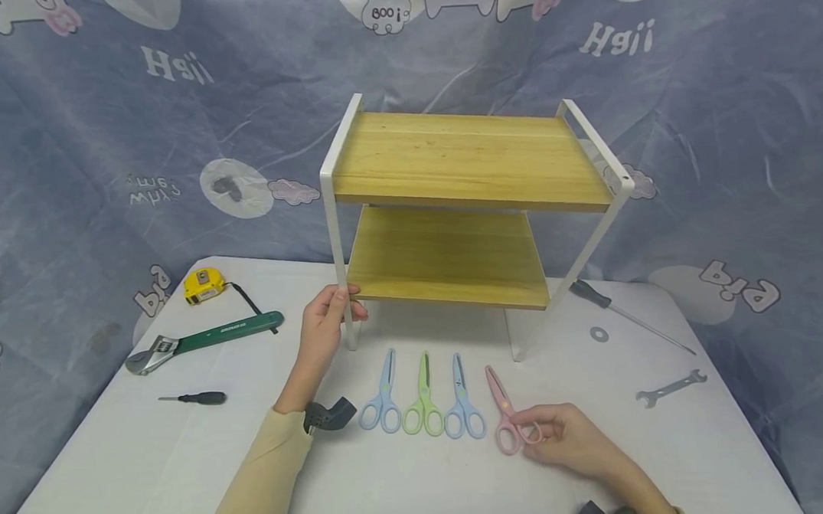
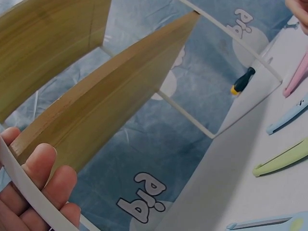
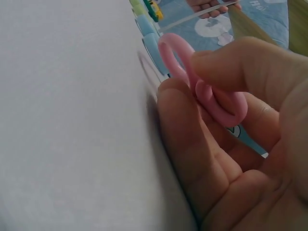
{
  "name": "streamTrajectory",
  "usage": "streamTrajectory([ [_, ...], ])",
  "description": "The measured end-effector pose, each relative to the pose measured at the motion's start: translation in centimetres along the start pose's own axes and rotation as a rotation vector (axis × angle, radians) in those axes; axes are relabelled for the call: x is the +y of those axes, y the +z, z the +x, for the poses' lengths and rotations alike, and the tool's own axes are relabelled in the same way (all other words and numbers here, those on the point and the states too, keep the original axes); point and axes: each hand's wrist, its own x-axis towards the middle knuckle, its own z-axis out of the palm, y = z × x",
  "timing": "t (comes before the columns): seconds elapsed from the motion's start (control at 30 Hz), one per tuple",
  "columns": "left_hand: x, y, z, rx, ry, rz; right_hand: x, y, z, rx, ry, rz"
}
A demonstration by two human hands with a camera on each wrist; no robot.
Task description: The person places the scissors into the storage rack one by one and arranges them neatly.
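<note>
Pinching the pink scissors (image 1: pixel 506 420) by a handle, the right hand (image 1: pixel 564 440) is on the near right part of the white table (image 1: pixel 408 487). The left hand (image 1: pixel 325 322) grips the left front leg (image 1: pixel 337 237) of the shelf (image 1: pixel 462 163). Left of the pink scissors lie a blue pair (image 1: pixel 461 402), a green pair (image 1: pixel 425 400) and another blue pair (image 1: pixel 386 398). Farther left lies an adjustable wrench (image 1: pixel 225 333); farther right, a spanner (image 1: pixel 671 389).
</note>
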Motion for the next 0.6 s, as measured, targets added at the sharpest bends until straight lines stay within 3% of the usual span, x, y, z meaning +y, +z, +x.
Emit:
streamTrajectory([
  [0.27, 0.1, 0.1, -0.1, 0.004, 0.007, -0.002, -0.4, 0.8, 0.1, 0.098, -0.078, -0.116],
  [0.47, 0.0, 0.2, 0.0, -0.003, 0.010, -0.019, -1.0, 0.8, 0.1, 0.218, -0.057, -0.253],
  [0.6, 0.1, 0.2, 0.0, -0.002, 0.004, -0.012, -2.2, 0.2, 0.3, 0.237, -0.108, -0.282],
])
